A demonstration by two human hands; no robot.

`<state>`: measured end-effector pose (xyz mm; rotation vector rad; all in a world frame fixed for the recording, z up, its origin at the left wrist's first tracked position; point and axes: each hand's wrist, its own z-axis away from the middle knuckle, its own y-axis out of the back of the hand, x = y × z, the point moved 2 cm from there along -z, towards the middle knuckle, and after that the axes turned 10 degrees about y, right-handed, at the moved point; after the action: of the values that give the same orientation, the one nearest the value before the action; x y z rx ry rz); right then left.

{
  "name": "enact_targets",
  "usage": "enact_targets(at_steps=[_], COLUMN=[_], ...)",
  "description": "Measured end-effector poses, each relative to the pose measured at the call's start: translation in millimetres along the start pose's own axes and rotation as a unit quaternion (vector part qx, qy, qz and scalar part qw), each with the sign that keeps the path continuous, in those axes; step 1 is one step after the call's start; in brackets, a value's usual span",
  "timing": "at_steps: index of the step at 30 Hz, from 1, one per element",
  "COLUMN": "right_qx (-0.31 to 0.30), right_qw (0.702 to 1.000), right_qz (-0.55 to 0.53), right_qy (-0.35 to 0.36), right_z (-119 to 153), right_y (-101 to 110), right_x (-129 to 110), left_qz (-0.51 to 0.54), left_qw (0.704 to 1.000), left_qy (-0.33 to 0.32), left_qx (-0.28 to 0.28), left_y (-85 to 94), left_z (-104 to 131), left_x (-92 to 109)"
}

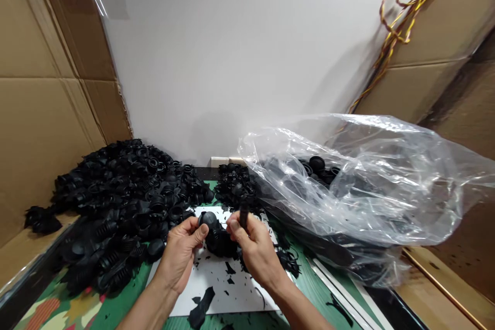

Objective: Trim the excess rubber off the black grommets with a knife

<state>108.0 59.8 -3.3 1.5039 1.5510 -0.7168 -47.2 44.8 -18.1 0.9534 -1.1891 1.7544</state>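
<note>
My left hand (182, 252) pinches a round-ended black rubber part (209, 219) between thumb and fingers. Close to its right, my right hand (253, 245) is closed, with a narrow black piece (244, 213) sticking up between thumb and forefinger; I cannot tell if it is a strip of rubber or a tool. More black rubber parts (221, 245) lie just below and between the hands, partly hidden by them. Under both hands is a white board (232, 296) strewn with black scraps, with a larger black scrap (201, 307) near its front edge.
A big heap of ribbed black rubber parts (127, 191) rises at the left against cardboard (46, 72). A smaller black pile (234, 183) sits behind the board. To the right lies a clear plastic bag (386, 191) with black parts inside. Twisted yellow-brown wire (398, 31) hangs upper right.
</note>
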Motion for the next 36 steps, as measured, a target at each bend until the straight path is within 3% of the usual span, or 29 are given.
enact_targets(at_steps=[6, 10, 13, 18, 23, 27, 29, 31, 33, 36], right_qx=[-0.027, -0.082, -0.142, -0.188, -0.211, -0.213, -0.256, -0.356, -0.443, -0.396], right_qw=[0.987, 0.98, 0.971, 0.958, 0.948, 0.955, 0.953, 0.921, 0.869, 0.87], right_qz=[0.148, 0.156, 0.141, 0.146, 0.191, 0.16, 0.112, 0.077, 0.119, 0.23], right_qy=[0.06, 0.094, 0.128, 0.16, 0.144, 0.128, 0.121, 0.138, 0.186, 0.182], right_z=[3, -1, -3, -2, -5, 0, 11, 25, 34, 25], right_y=[-15, -10, -3, 2, 4, -2, -12, -26, -35, -27], right_x=[4, 9, 8, 3, 2, -1, -7, -17, -26, -25], left_qz=[-0.01, -0.073, -0.138, -0.27, -0.328, -0.276, -0.216, -0.17, -0.151, -0.123], left_qw=[0.999, 0.997, 0.989, 0.952, 0.931, 0.956, 0.974, 0.984, 0.987, 0.992], left_qy=[0.008, 0.009, -0.045, -0.102, -0.112, -0.075, -0.062, -0.054, -0.045, -0.034], left_qx=[-0.031, -0.027, -0.006, -0.106, -0.114, -0.068, -0.02, 0.017, 0.026, 0.014], left_y=[-5.0, -8.8, -10.8, -13.7, -8.1, -5.9, -4.4, -2.7, -1.4, -0.6], left_z=[2, 6, 9, 11, 8, 7, 4, 0, -4, -5], left_x=[-2, 4, 13, 23, 15, 6, 5, 6, 7, 10])
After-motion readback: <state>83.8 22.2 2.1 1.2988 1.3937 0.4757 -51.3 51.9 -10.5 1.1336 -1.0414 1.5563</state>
